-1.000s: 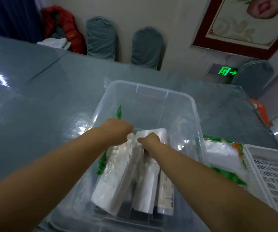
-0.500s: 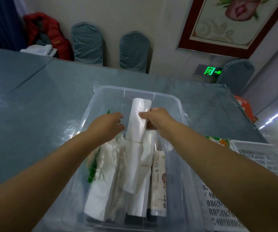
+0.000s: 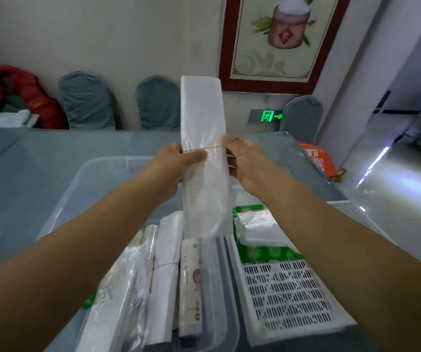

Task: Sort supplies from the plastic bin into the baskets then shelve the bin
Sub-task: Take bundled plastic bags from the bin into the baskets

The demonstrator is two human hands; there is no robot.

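Observation:
A long white bundle of plastic bags (image 3: 204,118), bound by a thin rubber band, stands upright in the air above the clear plastic bin (image 3: 77,189). My left hand (image 3: 179,161) grips its left edge at the band and my right hand (image 3: 245,163) grips its right edge. Inside the bin lie more white bag bundles (image 3: 165,275), a crinkly clear pack (image 3: 118,298) and a printed roll (image 3: 191,288). A white slotted basket (image 3: 288,301) sits right of the bin, with a green-and-white packet (image 3: 260,232) at its far end.
The bin and basket rest on a grey-blue table (image 3: 26,179). An orange carton (image 3: 317,158) lies at the table's far right corner. Covered chairs (image 3: 87,100) line the back wall, with a red jacket (image 3: 19,95) at far left.
Both hands have lifted the white bag bundle out of the bin and raised it upright to about chest height. The view has tilted, showing more of the basket at right.

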